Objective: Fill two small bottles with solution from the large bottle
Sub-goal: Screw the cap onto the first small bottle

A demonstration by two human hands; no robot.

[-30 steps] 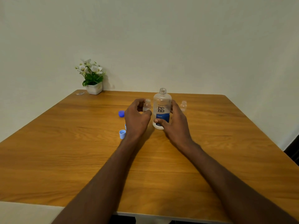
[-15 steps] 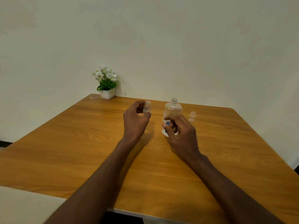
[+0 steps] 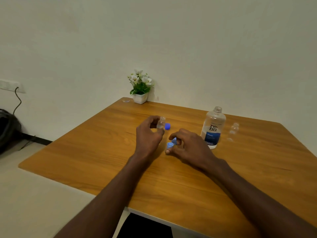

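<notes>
My left hand [image 3: 147, 136] holds a small clear uncapped bottle [image 3: 161, 123] upright just above the wooden table [image 3: 103, 152]. My right hand [image 3: 192, 148] is beside it. Its thumb and curled fingers close around two small light-blue caps [image 3: 170, 145] that lie on the table. The large clear bottle [image 3: 213, 127], with a blue label and no cap, stands alone to the right of my right hand. A second small clear bottle [image 3: 234, 130] stands farther right, also uncapped. A darker blue cap [image 3: 168, 126] lies just behind the held bottle.
A white pot with a flowering plant [image 3: 140, 88] stands at the table's far corner by the wall. On the left, beyond the table edge, a cable hangs from a wall socket [image 3: 10, 86] above a dark bag [image 3: 6, 129] on the floor.
My right hand has let go of the large bottle and moved left to the light-blue caps. The view has swung left. My left hand still holds the small bottle.
</notes>
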